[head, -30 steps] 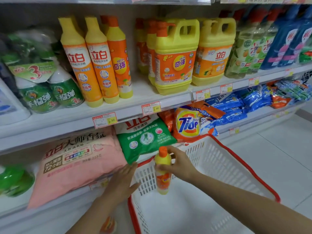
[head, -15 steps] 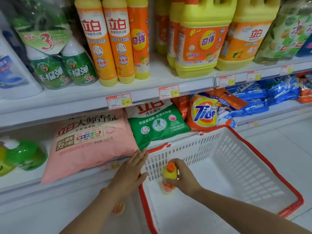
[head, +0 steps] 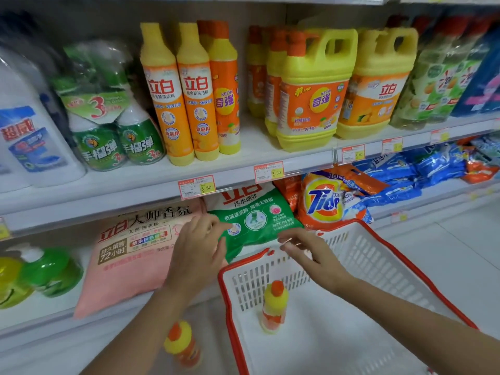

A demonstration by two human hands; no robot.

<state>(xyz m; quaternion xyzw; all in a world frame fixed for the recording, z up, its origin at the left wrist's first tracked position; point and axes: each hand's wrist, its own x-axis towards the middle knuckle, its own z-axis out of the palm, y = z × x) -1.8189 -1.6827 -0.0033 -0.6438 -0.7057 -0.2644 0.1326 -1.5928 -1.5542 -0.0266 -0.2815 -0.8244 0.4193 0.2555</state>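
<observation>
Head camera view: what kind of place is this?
Most likely a supermarket's cleaning-products aisle: shelves stocked with rows of dish soap bottles, price tags on the shelf edges, and a shopping basket with one small bottle in it.

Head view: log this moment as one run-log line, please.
left hand: open, at green detergent bag | right hand: open, near bag's lower edge | small bottle: upright in basket, unheld
</observation>
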